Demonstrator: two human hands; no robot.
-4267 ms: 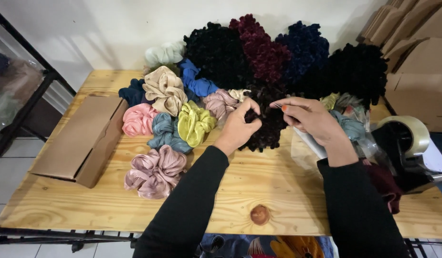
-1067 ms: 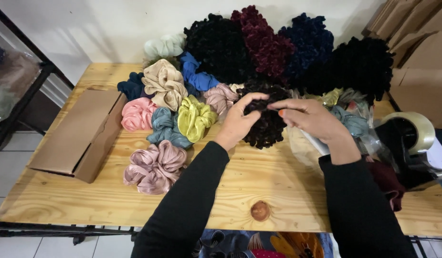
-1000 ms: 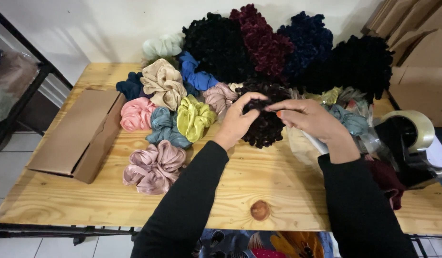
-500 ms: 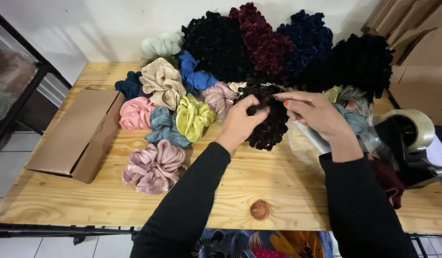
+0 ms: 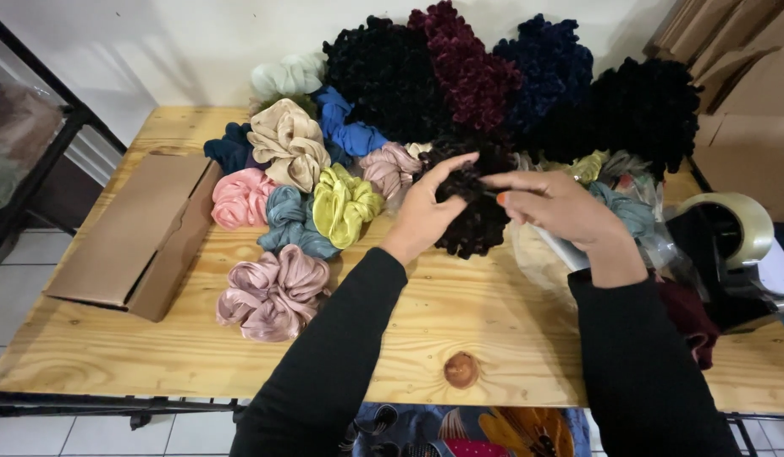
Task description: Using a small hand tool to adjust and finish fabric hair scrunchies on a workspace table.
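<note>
Dark ruffled velvet scrunchie (image 5: 475, 222) (fuzzy)

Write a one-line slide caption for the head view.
Both hands, left hand and right hand, hold a dark velvet scrunchie above a wooden table piled with colourful scrunchies.

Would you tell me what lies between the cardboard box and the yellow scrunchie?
In the head view, a pink scrunchie and a grey-blue scrunchie lie between cardboard box and yellow scrunchie.
</note>
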